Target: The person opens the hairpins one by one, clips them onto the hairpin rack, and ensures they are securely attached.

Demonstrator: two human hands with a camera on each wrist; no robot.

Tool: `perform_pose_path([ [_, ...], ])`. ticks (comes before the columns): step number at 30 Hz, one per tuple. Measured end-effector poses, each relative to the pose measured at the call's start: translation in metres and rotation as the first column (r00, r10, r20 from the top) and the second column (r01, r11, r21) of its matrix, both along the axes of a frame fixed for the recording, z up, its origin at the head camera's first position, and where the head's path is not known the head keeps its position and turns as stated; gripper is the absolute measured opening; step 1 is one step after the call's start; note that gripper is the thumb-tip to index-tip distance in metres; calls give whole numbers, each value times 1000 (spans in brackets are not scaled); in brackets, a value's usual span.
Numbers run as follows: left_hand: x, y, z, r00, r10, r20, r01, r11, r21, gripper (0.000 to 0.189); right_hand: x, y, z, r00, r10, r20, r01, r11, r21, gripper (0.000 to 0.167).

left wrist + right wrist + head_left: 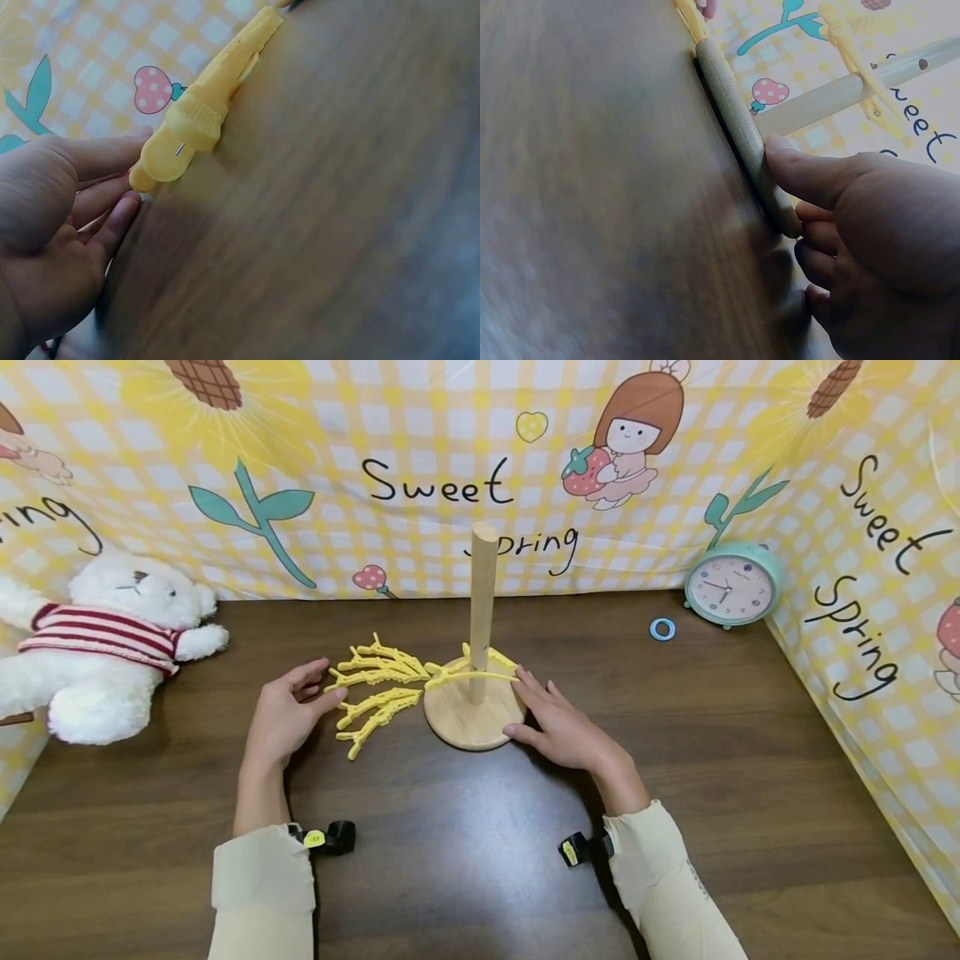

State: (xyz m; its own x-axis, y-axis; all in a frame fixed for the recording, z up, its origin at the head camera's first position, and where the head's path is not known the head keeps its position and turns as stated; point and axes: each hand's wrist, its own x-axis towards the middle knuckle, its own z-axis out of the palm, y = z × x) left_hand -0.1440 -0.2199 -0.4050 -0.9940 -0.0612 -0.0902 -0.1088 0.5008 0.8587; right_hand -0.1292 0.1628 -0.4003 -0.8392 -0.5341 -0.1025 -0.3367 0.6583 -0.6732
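A round wooden base bears an upright wooden post. Yellow branch-shaped plastic pieces spread to the left of it. A thin yellow strip passes in front of the post, above the base; its exact joint is unclear. At the tip of one branch is my left hand, fingers relaxed and touching the yellow end. My right hand holds the base's right rim, thumb over the top and fingers at its edge. Part of that rim is hidden behind the hand.
A white teddy bear in a striped top lies at the left. A blue ring and a mint alarm clock are at the back right. Patterned cloth borders the dark wooden table at the back and sides.
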Motion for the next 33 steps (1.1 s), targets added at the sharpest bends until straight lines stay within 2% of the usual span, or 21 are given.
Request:
perform_pose_path([
  [7, -5, 2, 2, 999, 51, 4, -51, 997, -58, 50, 1, -1, -1, 1000, 3, 2, -3, 1000, -7, 71],
  [14, -7, 4, 6, 998, 69, 1, -68, 992, -103, 45, 1, -2, -1, 1000, 2, -5, -2, 1000, -7, 72],
  [23, -5, 3, 9, 998, 51, 28, -49, 996, -73, 45, 1, -1, 1, 1000, -3, 9, 3, 1000, -3, 72],
  [28, -3, 2, 12, 999, 40, -28, -41, 997, -69, 45, 0, 0, 0, 1000, 2, 10, -2, 1000, 1, 72],
  [33, 2, 4, 25, 996, 57, -70, -58, 998, -9, 46, -1, 0, 0, 1000, 11, -7, -11, 1000, -11, 72],
])
